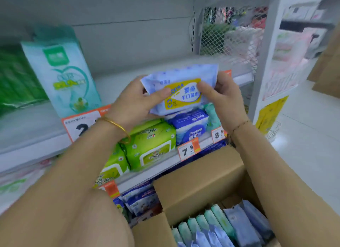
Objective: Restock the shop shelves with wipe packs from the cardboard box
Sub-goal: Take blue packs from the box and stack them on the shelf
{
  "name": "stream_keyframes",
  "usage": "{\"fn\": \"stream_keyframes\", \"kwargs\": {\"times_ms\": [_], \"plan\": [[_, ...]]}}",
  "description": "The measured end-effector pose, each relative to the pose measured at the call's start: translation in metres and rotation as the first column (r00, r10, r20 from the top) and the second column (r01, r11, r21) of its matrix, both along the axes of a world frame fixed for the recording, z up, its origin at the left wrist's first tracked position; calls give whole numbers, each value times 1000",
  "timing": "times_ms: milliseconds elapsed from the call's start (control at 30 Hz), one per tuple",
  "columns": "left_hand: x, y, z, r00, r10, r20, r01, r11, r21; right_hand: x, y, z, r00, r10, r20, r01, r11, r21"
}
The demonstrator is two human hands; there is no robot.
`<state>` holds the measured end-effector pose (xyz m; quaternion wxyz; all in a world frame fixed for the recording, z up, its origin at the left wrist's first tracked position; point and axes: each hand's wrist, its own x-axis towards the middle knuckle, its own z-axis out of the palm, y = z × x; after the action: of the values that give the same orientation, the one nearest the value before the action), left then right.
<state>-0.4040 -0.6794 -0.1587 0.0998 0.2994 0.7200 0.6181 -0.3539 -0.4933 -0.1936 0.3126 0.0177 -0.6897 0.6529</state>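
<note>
L hand [134, 99] + R hand [220, 97] both gripping pale blue wipe pack [181, 92] w/ yellow label | held above green packs [150, 145] on shelf | open cardboard box [198, 182] below

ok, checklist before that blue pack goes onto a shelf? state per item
1. Grip: left hand and right hand each hold an end of the pale blue pack: ok.
2. Free space: the upper shelf shows bare surface behind the pack: ok.
3. Room in the row below the hands: green packs and dark blue packs fill what shows of it, no gap seen: not ok.
4. Price tag matching this pack: print too blurred to read: cannot tell.
5. Supply: cardboard box is open, with more packs standing on edge inside: ok.
</note>
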Motion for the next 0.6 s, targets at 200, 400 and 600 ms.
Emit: {"fn": "stream_keyframes", "kwargs": {"times_ms": [200, 400, 600], "plan": [[-69, 5, 36, 849, 365, -382, -409, 912, -38, -76, 3, 53, 995, -100, -20, 102, 981, 163], [-88, 12, 16, 817, 388, -427, -511, 830, -223, -106, 5, 44, 939, -301, 165, 188, 853, 487], [-87, 7, 13, 853, 308, -422, -472, 802, -368, -105, 4, 34, 916, -351, 193, 164, 769, 618]]}}
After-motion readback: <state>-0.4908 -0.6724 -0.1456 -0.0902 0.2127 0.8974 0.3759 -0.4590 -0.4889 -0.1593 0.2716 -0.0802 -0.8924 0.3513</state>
